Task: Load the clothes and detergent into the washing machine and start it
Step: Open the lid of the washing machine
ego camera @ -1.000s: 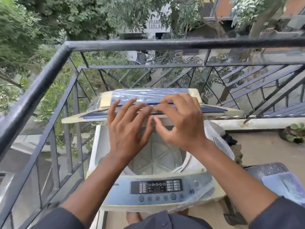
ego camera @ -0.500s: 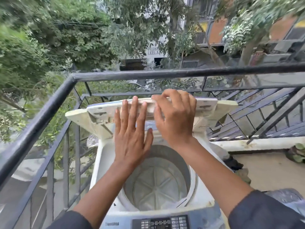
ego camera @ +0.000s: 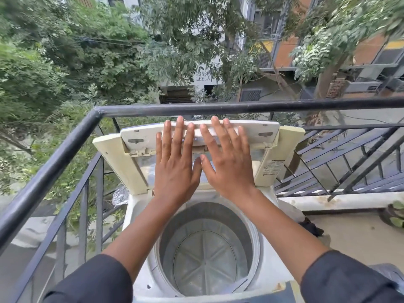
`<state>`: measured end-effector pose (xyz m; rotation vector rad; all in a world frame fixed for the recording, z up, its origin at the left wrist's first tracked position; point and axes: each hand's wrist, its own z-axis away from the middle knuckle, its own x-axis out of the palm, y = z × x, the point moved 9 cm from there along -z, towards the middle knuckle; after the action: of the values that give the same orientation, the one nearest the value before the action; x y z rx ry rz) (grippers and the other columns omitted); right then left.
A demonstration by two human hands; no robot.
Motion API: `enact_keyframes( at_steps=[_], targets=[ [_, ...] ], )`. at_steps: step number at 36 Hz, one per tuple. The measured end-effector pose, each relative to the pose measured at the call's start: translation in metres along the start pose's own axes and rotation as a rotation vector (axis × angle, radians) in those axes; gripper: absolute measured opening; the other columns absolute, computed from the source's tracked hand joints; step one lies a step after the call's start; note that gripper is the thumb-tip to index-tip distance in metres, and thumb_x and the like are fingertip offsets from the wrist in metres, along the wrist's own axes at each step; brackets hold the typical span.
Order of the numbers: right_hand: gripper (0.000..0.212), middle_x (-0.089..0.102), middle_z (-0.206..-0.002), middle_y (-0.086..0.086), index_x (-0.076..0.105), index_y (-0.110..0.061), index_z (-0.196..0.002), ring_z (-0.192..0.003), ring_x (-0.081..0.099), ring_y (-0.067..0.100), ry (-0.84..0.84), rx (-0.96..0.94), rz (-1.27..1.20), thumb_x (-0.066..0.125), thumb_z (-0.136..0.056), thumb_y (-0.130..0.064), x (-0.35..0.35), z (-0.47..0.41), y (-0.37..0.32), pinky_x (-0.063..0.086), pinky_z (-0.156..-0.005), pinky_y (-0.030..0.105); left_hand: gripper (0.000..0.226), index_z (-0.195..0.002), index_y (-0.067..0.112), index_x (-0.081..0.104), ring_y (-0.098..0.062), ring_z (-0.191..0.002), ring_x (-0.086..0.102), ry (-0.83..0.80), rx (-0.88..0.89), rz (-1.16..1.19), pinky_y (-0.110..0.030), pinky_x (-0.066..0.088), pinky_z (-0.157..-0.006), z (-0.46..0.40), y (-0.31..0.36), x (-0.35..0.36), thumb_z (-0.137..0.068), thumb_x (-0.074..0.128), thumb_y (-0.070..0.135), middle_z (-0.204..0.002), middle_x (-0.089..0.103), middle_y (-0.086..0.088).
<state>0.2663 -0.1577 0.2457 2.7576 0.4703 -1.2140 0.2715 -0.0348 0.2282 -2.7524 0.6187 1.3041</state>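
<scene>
Both flat hands, left hand (ego camera: 175, 169) and right hand (ego camera: 227, 162), press the raised lid (ego camera: 269, 136) above the empty drum (ego camera: 205, 254).

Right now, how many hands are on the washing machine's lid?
2. The left hand and the right hand lie side by side, fingers straight, flat against the underside of the raised lid.

Surface: concrete balcony floor (ego camera: 354, 235), to the right of the right hand (ego camera: 227, 162).
Standing on it: the washing machine (ego camera: 140, 215), below both hands.
Lying on it: dark crumpled cloth (ego camera: 311, 227), right of the machine; potted plant (ego camera: 393, 215), far right.
</scene>
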Motion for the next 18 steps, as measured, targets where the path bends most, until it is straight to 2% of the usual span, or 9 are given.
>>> enact_keyframes(
  at_steps=[12, 18],
  targets=[
    [0.063, 0.024, -0.17, 0.006, 0.034, -0.025, -0.161, -0.158, 0.02, 0.03, -0.122, -0.001, 0.034, 0.047, -0.101, -0.043, 0.027, -0.038, 0.015, 0.011, -0.127, 0.055, 0.075, -0.171, 0.016, 0.01, -0.031, -0.165, -0.01, -0.093, -0.016, 0.007, -0.056, 0.007, -0.133, -0.037, -0.017, 0.022, -0.109, 0.042, 0.044, -0.18, -0.002, -0.007],
    [0.062, 0.026, -0.17, 0.006, 0.034, -0.025, -0.16, -0.158, 0.022, 0.031, -0.142, -0.003, 0.025, 0.046, -0.102, -0.042, 0.033, -0.045, 0.019, 0.013, -0.127, 0.056, 0.073, -0.171, 0.017, 0.009, -0.029, -0.165, -0.014, -0.117, -0.01, -0.012, -0.054, 0.002, -0.134, -0.044, -0.022, 0.031, -0.111, 0.039, 0.048, -0.18, -0.005, -0.005]
  ],
)
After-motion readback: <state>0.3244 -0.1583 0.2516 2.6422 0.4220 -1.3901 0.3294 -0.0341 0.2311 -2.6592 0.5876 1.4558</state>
